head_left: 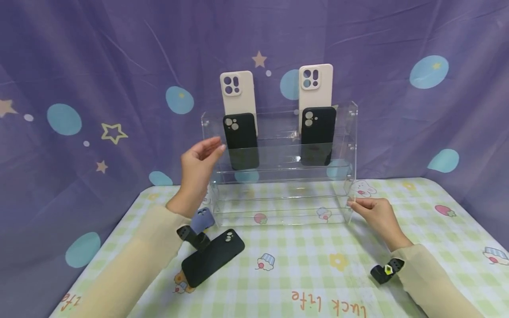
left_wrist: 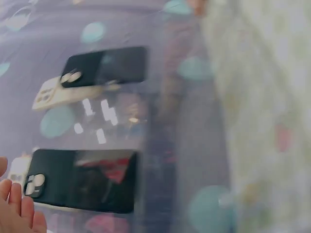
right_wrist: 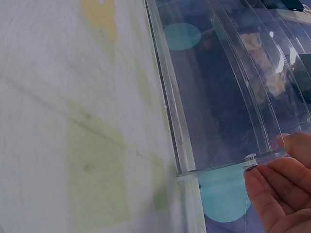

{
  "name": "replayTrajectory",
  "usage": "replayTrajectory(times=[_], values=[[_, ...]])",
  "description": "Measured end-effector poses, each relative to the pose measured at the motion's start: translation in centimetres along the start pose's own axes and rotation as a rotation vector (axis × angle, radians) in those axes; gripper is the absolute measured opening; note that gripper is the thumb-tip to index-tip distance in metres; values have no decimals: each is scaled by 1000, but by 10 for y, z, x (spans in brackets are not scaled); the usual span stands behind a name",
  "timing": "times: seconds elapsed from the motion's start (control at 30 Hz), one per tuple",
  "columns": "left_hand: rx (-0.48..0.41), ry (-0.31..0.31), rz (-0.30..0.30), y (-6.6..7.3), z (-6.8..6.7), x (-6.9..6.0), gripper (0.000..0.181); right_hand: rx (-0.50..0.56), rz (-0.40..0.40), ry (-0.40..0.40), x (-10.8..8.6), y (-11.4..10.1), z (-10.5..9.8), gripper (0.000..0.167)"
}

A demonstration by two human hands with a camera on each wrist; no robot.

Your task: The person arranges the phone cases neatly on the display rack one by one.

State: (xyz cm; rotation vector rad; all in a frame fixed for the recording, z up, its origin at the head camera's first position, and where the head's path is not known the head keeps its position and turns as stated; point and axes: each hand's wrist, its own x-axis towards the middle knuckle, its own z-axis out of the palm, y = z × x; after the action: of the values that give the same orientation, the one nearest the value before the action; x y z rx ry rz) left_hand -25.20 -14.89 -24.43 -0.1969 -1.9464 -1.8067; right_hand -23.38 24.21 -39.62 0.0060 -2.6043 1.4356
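A clear acrylic stepped display rack [head_left: 280, 155] stands on the table. On its rear tier lean two white phone cases, a left one [head_left: 244, 100] and a right one [head_left: 323, 95]. In front of them, one tier lower, stand a left black phone case [head_left: 241, 132] and a right black phone case [head_left: 319, 128]. My left hand [head_left: 197, 164] hovers beside the left black case, fingers loosely bent and nothing in them. At the rack's right side panel, my right hand [head_left: 377, 217] pinches the edge between thumb and fingers, near a small clear fastener [right_wrist: 250, 160] in the right wrist view.
Another black phone case [head_left: 214, 258] lies flat on the checked tablecloth [head_left: 302, 260], under my left wrist. A blue phone case [head_left: 202, 221] lies behind it, partly covered by the wrist strap. A purple curtain [head_left: 131, 79] hangs behind the table.
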Motion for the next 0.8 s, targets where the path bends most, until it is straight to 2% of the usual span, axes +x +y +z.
replayTrajectory(times=[0.1, 0.23, 0.37, 0.47, 0.5, 0.57, 0.67, 0.8], values=[[67, -79, -56, -15, -10, -22, 34, -10, -4, 4, 0, 0, 0, 52], [106, -164, -175, -39, -24, -46, 35, -12, -8, 7, 0, -1, -1, 52], [149, -299, -324, -61, -37, -63, 38, 3, -2, -5, 0, -2, -2, 53], [167, -393, -412, -78, -43, -73, 42, 3, 5, -5, -1, -2, -2, 53], [170, -401, -434, -83, -44, -76, 43, 2, 6, -2, -1, -1, -2, 53], [165, -377, -469, -92, -46, -83, 44, -4, 6, 2, -1, -1, -1, 52], [165, -320, -497, -103, -47, -90, 45, -8, 1, 8, -1, 0, 0, 52], [177, -296, -524, -112, -49, -98, 47, -9, -3, 13, 0, 1, 1, 52]])
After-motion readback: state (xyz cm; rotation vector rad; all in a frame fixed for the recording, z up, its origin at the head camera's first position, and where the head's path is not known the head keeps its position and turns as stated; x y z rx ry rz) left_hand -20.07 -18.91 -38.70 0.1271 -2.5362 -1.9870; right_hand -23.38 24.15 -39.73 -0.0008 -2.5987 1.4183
